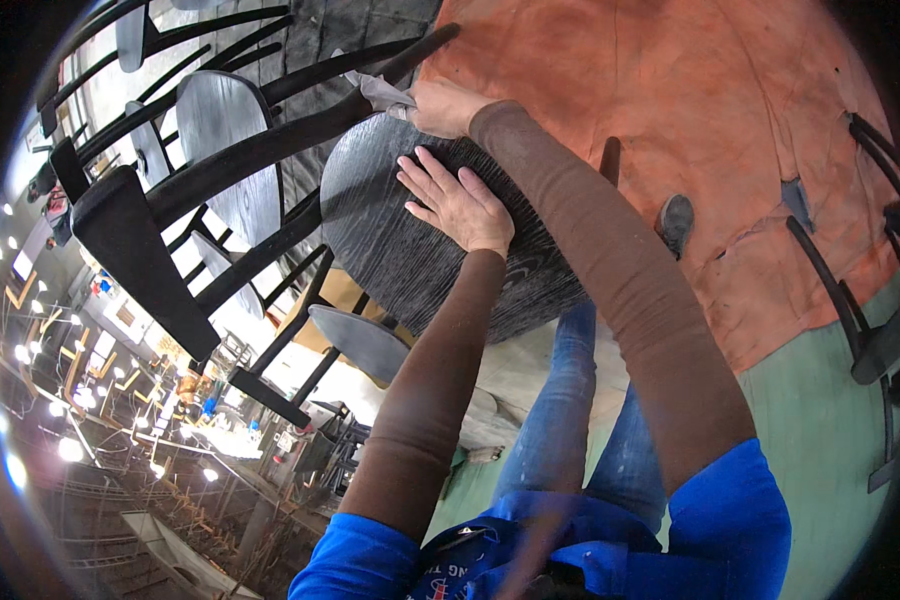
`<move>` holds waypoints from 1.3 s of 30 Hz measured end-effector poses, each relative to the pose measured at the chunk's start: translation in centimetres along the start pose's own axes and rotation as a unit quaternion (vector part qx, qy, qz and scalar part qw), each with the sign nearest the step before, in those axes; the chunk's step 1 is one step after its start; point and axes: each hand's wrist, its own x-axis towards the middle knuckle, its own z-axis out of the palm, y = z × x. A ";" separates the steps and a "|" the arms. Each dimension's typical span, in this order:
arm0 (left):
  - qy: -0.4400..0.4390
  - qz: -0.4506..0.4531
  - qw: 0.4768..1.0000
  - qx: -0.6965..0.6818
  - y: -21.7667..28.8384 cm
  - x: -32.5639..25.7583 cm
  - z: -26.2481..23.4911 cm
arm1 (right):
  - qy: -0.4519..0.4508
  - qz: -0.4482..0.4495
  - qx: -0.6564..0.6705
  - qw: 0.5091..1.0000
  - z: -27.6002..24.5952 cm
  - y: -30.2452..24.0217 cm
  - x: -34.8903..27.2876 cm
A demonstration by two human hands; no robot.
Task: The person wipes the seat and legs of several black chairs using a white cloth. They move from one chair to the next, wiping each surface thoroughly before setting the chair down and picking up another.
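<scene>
A black wooden chair lies tipped in front of me. Its round seat (390, 230) shows pale grain lines, and its dark legs and backrest (135, 250) reach to the left. My left hand (457, 205) rests flat on the seat with its fingers spread. Beyond it, my right hand (448, 108) is closed on a crumpled pale grey sheet (385, 94), cloth or paper. That sheet touches a black rail (310, 130) of the chair at the seat's far edge. The right fingertips are partly hidden.
Several more black chairs with round seats (225, 150) stand to the left. An orange-red covering (670, 80) spreads over the far and right side, above a green floor (800, 400). Dark chair parts (875, 345) stand at the right rim.
</scene>
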 end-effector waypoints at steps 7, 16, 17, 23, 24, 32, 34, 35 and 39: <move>0.010 0.014 1.000 -0.010 -0.2 0.3 0.5 | 0.231 -0.168 0.295 0.912 9.2 11.6 -16.0; 0.028 0.029 0.999 0.010 -0.2 0.4 0.8 | 0.274 -0.141 0.193 0.932 8.0 10.2 -17.2; 0.019 0.029 0.999 0.003 -0.3 0.4 0.7 | 0.276 -0.118 0.189 0.935 8.4 10.5 -16.8; 0.022 0.026 0.999 0.005 -0.7 0.6 1.1 | 0.469 -0.126 0.247 0.839 15.1 10.1 -23.2; 0.028 0.034 0.999 0.003 -0.8 0.6 1.1 | 0.484 -0.097 0.262 0.830 15.4 10.2 -23.6; 0.036 0.023 0.999 -0.013 -1.1 0.9 1.3 | 0.527 -0.121 0.200 0.817 15.9 11.8 -19.7; 0.037 0.019 0.999 -0.009 -1.1 0.9 1.4 | 0.577 -0.072 0.338 0.739 20.2 8.7 -21.8; 0.039 0.021 0.999 -0.009 -1.1 0.9 1.4 | 0.588 -0.059 0.404 0.698 21.4 7.9 -22.3; 0.040 0.017 0.999 -0.012 -1.0 0.9 1.4 | 0.617 -0.050 0.293 0.729 20.7 8.5 -21.1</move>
